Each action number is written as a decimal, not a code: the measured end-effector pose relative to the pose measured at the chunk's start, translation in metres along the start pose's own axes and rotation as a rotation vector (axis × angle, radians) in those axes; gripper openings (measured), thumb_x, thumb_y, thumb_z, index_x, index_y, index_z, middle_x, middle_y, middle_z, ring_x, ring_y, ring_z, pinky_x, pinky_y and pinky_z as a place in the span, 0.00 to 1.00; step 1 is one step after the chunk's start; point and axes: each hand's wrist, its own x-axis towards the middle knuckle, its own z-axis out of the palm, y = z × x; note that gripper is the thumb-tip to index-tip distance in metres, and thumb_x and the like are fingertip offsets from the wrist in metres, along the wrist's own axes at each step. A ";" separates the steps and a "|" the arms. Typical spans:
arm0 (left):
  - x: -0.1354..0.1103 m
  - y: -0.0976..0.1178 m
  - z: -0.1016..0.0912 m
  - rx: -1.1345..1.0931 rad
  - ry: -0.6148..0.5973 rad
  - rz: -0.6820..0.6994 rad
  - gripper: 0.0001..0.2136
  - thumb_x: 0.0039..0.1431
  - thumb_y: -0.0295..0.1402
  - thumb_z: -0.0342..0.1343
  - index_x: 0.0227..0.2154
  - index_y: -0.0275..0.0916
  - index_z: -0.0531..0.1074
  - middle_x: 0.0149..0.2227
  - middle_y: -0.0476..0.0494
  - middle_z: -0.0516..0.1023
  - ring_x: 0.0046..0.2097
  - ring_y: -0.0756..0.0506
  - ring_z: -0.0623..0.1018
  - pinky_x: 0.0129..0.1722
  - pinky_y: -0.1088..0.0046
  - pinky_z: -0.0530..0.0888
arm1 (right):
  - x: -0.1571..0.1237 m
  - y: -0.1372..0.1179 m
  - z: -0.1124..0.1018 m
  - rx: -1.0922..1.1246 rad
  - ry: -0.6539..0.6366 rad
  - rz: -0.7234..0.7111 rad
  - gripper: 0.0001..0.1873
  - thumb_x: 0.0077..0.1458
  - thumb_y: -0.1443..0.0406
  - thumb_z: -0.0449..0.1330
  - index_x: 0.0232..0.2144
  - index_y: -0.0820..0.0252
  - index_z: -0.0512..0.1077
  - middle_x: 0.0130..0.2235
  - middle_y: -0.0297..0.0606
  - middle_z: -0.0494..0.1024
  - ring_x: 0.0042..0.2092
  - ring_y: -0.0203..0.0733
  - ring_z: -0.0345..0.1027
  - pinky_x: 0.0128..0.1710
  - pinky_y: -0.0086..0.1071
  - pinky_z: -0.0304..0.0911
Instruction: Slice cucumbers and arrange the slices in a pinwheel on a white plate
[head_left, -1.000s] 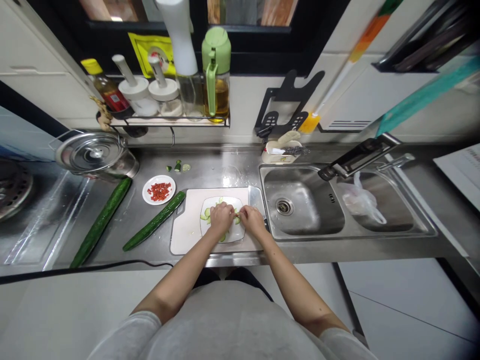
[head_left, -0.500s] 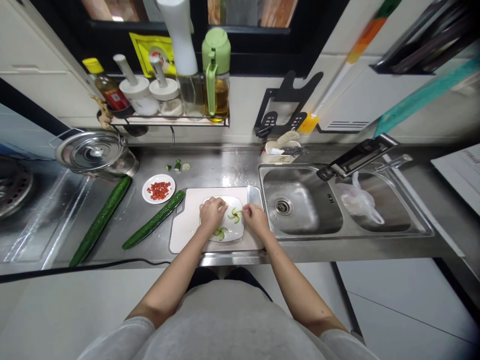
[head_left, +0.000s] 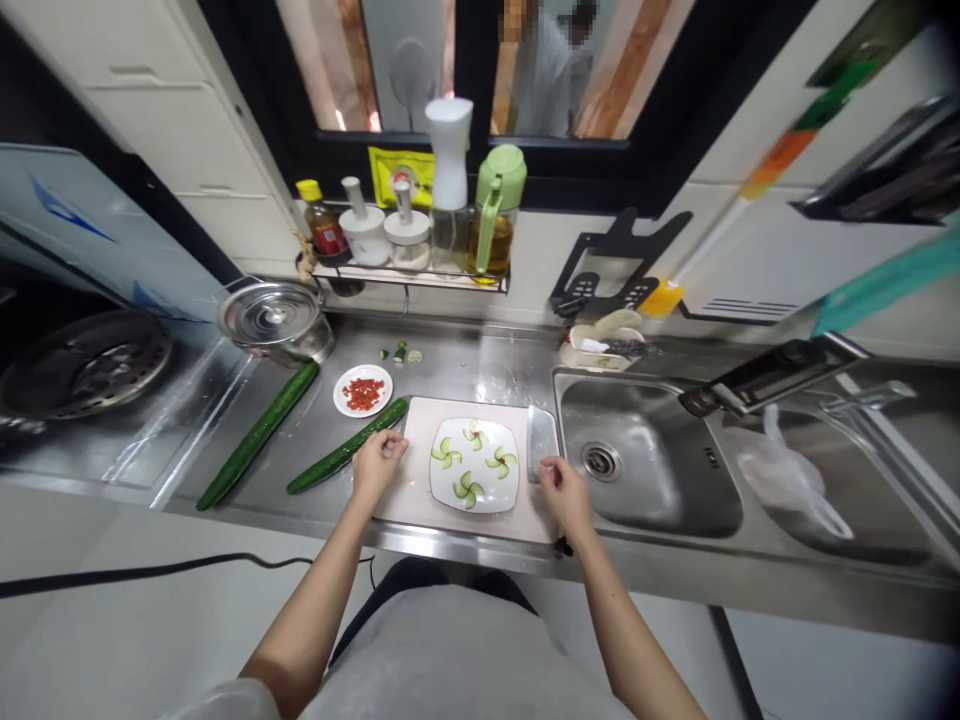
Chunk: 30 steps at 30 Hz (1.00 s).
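Note:
A white squarish plate lies on the pale cutting board. Several pinwheels of green cucumber slices are spread over it; red bits show at the centre of some. Left of the plate, my left hand hovers by the board's edge, fingers loosely curled and apart, with nothing visible in them. My right hand is on the other side, fingers loosely bent near the lower part of a knife blade; it also appears unladen. A whole cucumber lies beside my left hand.
A small plate of red bits and some cucumber scraps sit behind. Another cucumber lies further left, near a steel pot. The double sink is at right, below the faucet. Bottles and jars stand on a rack.
Both hands have drawn away from the plate, my left to the left and my right to the right, uncovering all the pinwheels. The whole view has shifted.

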 end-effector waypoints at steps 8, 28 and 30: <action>0.009 -0.015 -0.024 0.056 0.012 -0.098 0.09 0.55 0.40 0.53 0.34 0.44 0.74 0.32 0.50 0.76 0.36 0.48 0.74 0.37 0.74 0.65 | 0.007 -0.002 0.001 0.045 0.040 -0.013 0.22 0.51 0.52 0.48 0.33 0.60 0.73 0.22 0.37 0.71 0.27 0.42 0.65 0.28 0.31 0.57; 0.102 -0.027 -0.032 0.210 0.114 -0.261 0.09 0.57 0.38 0.51 0.37 0.45 0.75 0.43 0.45 0.77 0.46 0.43 0.75 0.45 0.67 0.65 | 0.008 -0.015 0.005 0.086 0.005 -0.034 0.24 0.50 0.49 0.49 0.34 0.60 0.73 0.21 0.34 0.70 0.24 0.40 0.64 0.26 0.31 0.58; 0.113 -0.027 -0.027 0.241 0.111 -0.252 0.10 0.57 0.37 0.51 0.38 0.47 0.75 0.46 0.45 0.76 0.47 0.42 0.74 0.46 0.64 0.66 | 0.009 -0.016 0.003 0.086 0.001 -0.040 0.24 0.51 0.49 0.49 0.34 0.60 0.73 0.21 0.35 0.70 0.24 0.40 0.63 0.26 0.31 0.57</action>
